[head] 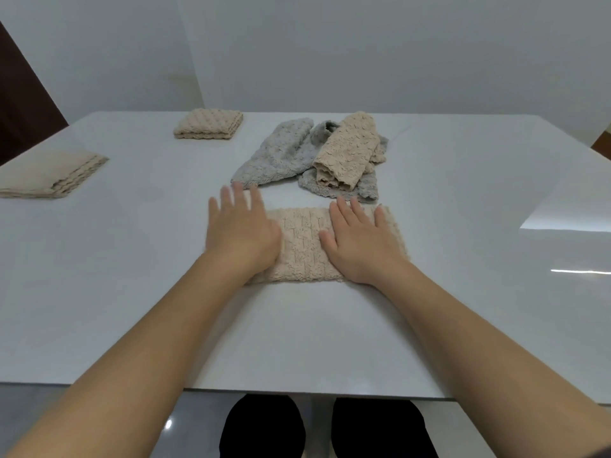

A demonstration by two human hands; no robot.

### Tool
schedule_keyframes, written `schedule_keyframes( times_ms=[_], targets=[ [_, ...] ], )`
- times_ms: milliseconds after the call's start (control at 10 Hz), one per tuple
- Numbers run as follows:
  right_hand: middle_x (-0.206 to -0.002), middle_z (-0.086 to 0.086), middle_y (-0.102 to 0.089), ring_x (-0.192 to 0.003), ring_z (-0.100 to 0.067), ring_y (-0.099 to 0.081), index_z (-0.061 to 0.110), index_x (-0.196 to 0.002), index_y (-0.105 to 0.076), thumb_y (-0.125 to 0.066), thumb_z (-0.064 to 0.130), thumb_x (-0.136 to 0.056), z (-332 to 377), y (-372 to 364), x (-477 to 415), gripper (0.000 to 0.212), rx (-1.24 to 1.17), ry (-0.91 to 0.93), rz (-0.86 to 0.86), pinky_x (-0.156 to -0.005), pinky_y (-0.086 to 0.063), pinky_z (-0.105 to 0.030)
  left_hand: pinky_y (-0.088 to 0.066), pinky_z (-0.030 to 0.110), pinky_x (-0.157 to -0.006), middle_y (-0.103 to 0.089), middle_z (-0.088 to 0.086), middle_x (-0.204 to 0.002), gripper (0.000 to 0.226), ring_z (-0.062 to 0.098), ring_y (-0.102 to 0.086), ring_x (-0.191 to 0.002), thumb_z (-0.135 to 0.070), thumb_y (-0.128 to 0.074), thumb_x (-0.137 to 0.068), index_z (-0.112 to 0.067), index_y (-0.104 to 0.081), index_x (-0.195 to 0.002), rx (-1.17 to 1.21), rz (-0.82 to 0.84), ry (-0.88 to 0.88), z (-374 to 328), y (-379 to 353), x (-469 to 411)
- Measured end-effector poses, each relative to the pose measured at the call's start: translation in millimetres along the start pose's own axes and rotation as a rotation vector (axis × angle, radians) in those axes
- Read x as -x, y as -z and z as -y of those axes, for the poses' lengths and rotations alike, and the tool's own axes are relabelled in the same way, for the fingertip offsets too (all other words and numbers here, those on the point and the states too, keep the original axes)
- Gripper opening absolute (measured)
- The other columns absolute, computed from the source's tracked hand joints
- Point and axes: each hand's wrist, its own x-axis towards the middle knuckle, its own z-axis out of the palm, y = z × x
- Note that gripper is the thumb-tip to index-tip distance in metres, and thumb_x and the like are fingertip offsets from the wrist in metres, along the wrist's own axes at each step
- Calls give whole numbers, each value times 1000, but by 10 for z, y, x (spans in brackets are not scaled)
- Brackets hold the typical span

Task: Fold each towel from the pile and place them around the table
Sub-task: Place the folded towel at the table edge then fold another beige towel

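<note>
A beige textured towel [302,244] lies folded into a wide strip on the white table [132,292], straight in front of me. My left hand [241,229] rests flat on its left end, fingers spread. My right hand [362,241] presses flat on its right half, fingers apart. Behind the strip sits the unfolded pile: a crumpled grey towel [281,153] with a rumpled beige towel [348,152] lying on top of it. Two folded beige towels lie further off, one [209,123] at the far edge and one [49,175] at the left edge.
The table's near edge [297,393] runs just above my dark-clad knees [327,428]. White walls stand behind the table. A dark brown panel [23,104] shows at the far left.
</note>
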Motion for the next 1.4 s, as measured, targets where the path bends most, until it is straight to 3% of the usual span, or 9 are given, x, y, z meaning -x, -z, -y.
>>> schedule_keyframes(
  times_ms=[100, 200, 1000, 1200, 1400],
  targets=[
    [-164, -3, 5, -150, -20, 9, 12, -156, -1, -14, 46, -102, -5, 3, -4, 65, -8, -3, -8, -119, 4, -53, 5, 46, -121, 10, 7, -163, 62, 22, 9, -150, -33, -18, -101, -9, 5, -154, 110, -70, -175, -352, 14, 28],
    [-164, -2, 5, -150, -19, 9, 12, -156, -2, -15, 45, -103, -5, 0, 1, 65, -13, 0, -4, -119, 5, -53, 6, 44, -121, 8, 1, -163, 58, 16, 8, -150, -35, -13, -103, -14, 1, -156, 168, 42, -230, -454, -170, 73],
    [-164, -1, 7, -150, -18, 11, 14, -156, 1, -15, 46, -103, -25, 47, 12, 65, -52, -1, 36, -119, 8, -52, 4, 39, -121, 5, 1, -163, 60, 16, 7, -150, -39, -13, -102, -17, -2, -156, 176, 4, -54, 219, -297, 74],
    [-163, 0, 11, -149, -21, 16, 18, -156, 3, -14, 44, -102, 288, 129, 7, 63, -40, 93, -71, -117, 12, -54, 3, 40, -121, 4, 2, -164, 61, 18, 6, -150, -41, -14, -101, -17, -2, -156, 155, -9, -57, 203, -299, 80],
    [-164, 5, 7, -150, -21, 11, 29, -156, -1, -14, 51, -101, 355, -34, 17, 61, -48, 121, 19, -118, 10, -55, 3, 40, -121, 3, 2, -164, 61, 17, 5, -150, -41, -15, -101, -17, -3, -156, 162, -16, -58, 209, -310, 80]
  ],
)
